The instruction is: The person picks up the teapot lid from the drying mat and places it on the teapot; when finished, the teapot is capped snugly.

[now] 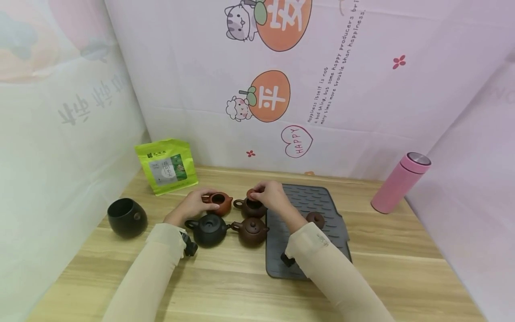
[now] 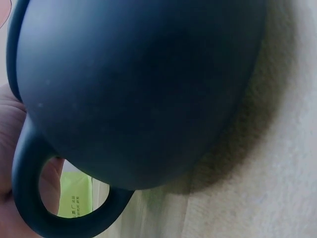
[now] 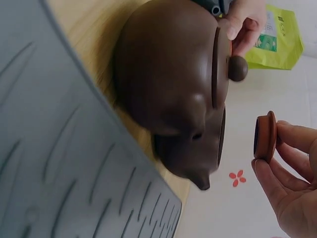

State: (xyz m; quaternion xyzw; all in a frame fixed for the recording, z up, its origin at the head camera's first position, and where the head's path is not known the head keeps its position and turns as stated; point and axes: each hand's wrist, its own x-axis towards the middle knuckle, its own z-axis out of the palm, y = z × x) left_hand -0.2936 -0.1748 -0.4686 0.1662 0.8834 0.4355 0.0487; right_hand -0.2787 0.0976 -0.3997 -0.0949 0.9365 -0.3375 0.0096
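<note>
My right hand (image 1: pixel 272 197) pinches a small reddish-brown teapot lid (image 3: pixel 266 136) between thumb and fingers. It is above an uncovered dark brown teapot (image 1: pixel 259 213), apart from its rim in the right wrist view. Fingers and thumb of my left hand (image 1: pixel 189 208) grip an uncovered red-brown teapot (image 1: pixel 226 206) at its handle side. Nearer me stand a black lidded teapot (image 1: pixel 209 231) and a brown lidded teapot (image 1: pixel 251 235). That black pot fills most of the left wrist view, hiding the left hand's grip.
A dark brown lid (image 1: pixel 315 219) lies on the grey ridged mat (image 1: pixel 281 255), beside my right forearm. At far left stands a black cup (image 1: pixel 128 219), with a green tea pouch (image 1: pixel 166 167) behind it. A pink flask (image 1: pixel 398 185) stands at the back right.
</note>
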